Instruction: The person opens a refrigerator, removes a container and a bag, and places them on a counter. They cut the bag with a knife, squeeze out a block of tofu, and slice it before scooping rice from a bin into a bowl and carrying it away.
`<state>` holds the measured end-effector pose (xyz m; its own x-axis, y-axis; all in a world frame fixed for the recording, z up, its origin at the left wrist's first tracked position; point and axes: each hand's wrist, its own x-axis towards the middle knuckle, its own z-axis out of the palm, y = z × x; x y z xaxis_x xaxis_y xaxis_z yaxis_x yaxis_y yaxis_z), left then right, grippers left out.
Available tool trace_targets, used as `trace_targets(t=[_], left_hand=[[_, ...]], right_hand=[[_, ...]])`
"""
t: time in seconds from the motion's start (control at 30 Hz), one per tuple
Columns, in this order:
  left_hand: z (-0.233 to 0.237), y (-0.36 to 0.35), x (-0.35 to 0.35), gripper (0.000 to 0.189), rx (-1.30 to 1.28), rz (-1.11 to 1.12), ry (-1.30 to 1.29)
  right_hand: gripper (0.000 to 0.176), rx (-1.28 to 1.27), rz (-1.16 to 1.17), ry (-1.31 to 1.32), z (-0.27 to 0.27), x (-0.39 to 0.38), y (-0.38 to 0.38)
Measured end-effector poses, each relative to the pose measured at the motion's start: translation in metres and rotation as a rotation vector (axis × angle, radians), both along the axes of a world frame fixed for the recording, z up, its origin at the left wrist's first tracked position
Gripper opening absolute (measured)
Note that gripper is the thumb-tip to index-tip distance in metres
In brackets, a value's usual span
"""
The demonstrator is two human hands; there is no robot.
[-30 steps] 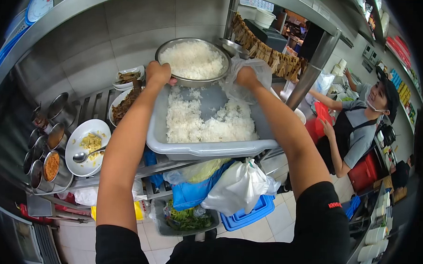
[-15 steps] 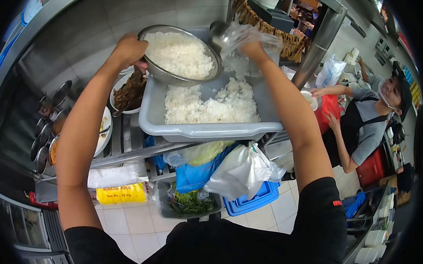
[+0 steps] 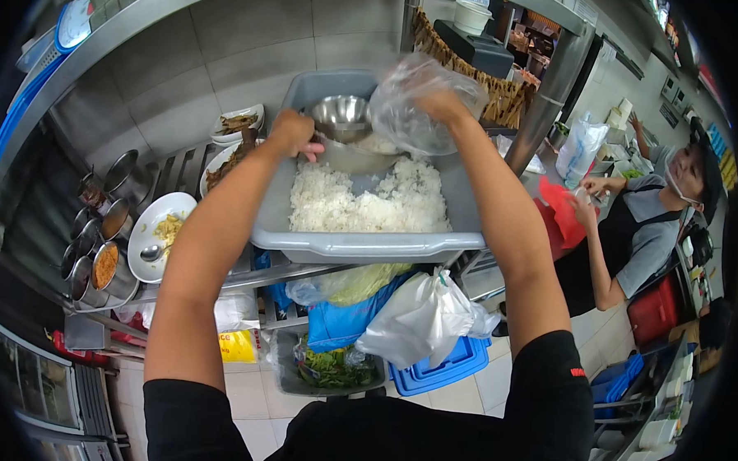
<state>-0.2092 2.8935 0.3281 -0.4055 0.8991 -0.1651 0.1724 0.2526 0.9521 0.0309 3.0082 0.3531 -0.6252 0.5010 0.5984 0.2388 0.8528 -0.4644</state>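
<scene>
A grey tub (image 3: 368,249) holds a bed of white rice (image 3: 366,204). My left hand (image 3: 295,135) grips the rim of a large steel bowl (image 3: 347,157), which rests low over the back of the rice. Within that bowl a smaller steel bowl (image 3: 341,116) sits at the back, with some rice to its right. At the tub's back right, my right hand (image 3: 440,102) is blurred inside or behind a clear plastic bag (image 3: 415,109). Its fingers are hidden by the bag, so what they hold cannot be made out.
Left of the tub stand a white plate of food with a spoon (image 3: 149,237) and several steel pots (image 3: 116,219). Bags (image 3: 423,319) and a crate of greens (image 3: 329,381) are below. A co-worker (image 3: 641,226) stands at the right, holding a red bag (image 3: 561,214).
My left hand has moved right and down with the large bowl, now lower in the tub. The smaller steel bowl has shifted left into it. The co-worker's hands have come together.
</scene>
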Motion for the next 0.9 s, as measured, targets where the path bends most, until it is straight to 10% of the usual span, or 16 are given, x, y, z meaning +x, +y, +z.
trace_targets(t=[0.17,0.23,0.53,0.73,0.9], left_hand=[[-0.024,0.015,0.004,0.034,-0.063,0.101,-0.105],[-0.036,0.023,-0.003,0.038,-0.026,0.078,-0.138],[-0.025,0.007,-0.012,0.039,-0.228,-0.153,-0.122],[-0.015,0.001,0.0,0.036,-0.165,-0.331,-0.338],[-0.019,0.009,-0.003,0.039,-0.18,-0.37,-0.368]], right_hand=[[0.022,0.098,-0.298,-0.024,-0.008,-0.003,0.034],[0.04,0.187,-0.454,-0.428,-0.029,-0.017,0.05],[0.029,0.269,-0.439,-0.94,-0.06,-0.041,0.082],[0.016,0.372,-0.599,-0.511,-0.064,-0.036,0.058],[0.021,0.185,-0.496,-0.75,-0.071,-0.028,0.063]])
